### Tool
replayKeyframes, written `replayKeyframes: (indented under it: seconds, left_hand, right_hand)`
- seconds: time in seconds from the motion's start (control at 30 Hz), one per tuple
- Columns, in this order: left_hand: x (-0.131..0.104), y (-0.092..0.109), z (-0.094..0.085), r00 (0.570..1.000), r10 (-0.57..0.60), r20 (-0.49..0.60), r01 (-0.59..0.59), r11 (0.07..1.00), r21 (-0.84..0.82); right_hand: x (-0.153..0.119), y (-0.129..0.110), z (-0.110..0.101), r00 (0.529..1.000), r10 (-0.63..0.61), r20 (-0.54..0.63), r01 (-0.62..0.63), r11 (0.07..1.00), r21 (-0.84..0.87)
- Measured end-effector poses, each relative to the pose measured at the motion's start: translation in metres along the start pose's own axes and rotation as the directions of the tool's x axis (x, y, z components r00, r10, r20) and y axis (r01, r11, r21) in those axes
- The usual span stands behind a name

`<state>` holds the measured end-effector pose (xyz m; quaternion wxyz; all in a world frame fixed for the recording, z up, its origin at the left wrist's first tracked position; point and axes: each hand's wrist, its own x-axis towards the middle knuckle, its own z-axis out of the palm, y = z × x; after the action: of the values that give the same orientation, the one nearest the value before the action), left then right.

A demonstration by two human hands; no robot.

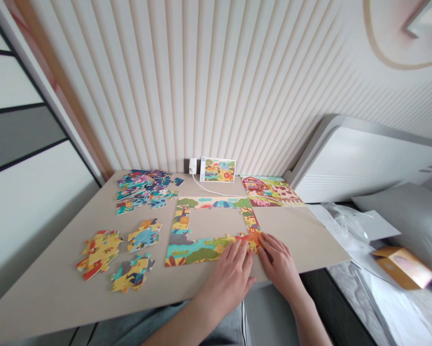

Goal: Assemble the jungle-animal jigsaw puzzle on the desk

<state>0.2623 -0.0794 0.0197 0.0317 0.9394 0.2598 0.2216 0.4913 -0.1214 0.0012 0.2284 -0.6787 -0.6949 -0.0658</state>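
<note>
A joined puzzle frame (203,255) lies on the table (216,222), its middle bare. My left hand (231,274) rests on its lower edge near the right corner, fingers spread over the pieces. On that corner's right side lies my right hand (277,259), its fingertips touching the red and orange lion pieces. Left of the frame sit small joined groups: a yellow and red one (101,250), a blue one (143,236) and a yellow one with dark blue (132,274). A picture card (217,169) leans upright against the wall.
Dark blue and purple pieces (145,187) are heaped at the back left. A farm puzzle (269,192) lies at the back right. A white cable runs from a plug (192,166) across the table. An orange box (405,267) sits beyond the right edge.
</note>
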Motion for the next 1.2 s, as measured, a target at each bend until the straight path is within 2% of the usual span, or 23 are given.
replayKeyframes:
  seconds: [0.1,0.17,0.47,0.7,0.83,0.9,1.03,1.13,1.2]
  left_hand:
    - [0.008,-0.002,0.018,1.000,-0.023,0.009,0.023,1.000,0.000]
    - [0.009,-0.004,0.021,1.000,-0.018,0.018,0.018,1.000,-0.004]
    - [0.009,-0.002,0.010,1.000,-0.030,0.006,0.030,0.998,-0.047]
    - [0.007,-0.002,0.015,1.000,-0.014,0.008,0.014,0.999,-0.038]
    - [-0.001,-0.006,-0.004,1.000,-0.009,-0.030,0.008,1.000,-0.019]
    - [-0.011,-0.021,-0.021,0.998,-0.020,-0.056,0.020,1.000,0.003]
    - [-0.040,-0.076,-0.049,0.972,-0.191,-0.137,0.210,0.967,0.142]
    - [-0.063,-0.115,-0.049,0.945,-0.273,-0.179,0.310,0.921,0.236]
    - [-0.076,-0.127,-0.042,0.945,-0.272,-0.181,0.311,0.919,0.242]
  right_hand:
    - [-0.002,0.003,-0.003,1.000,-0.023,0.010,0.023,1.000,0.017]
    - [-0.003,0.007,-0.005,0.999,-0.043,0.031,0.042,0.998,0.041]
    - [0.002,0.019,-0.014,0.989,-0.071,0.133,0.055,0.992,0.118]
    - [0.002,0.011,-0.010,0.996,-0.065,0.067,0.062,0.997,0.045]
    - [0.003,0.011,-0.009,0.997,-0.036,0.063,0.033,0.999,0.039]
    - [0.009,0.014,-0.009,0.997,-0.018,0.081,0.013,0.998,0.058]
    - [0.035,0.018,-0.003,0.993,-0.019,0.117,0.009,0.997,0.083]
    - [0.052,0.016,0.007,0.987,-0.055,0.152,0.044,0.996,0.077]
    - [0.056,0.013,0.014,0.984,-0.064,0.167,0.055,0.997,0.057]
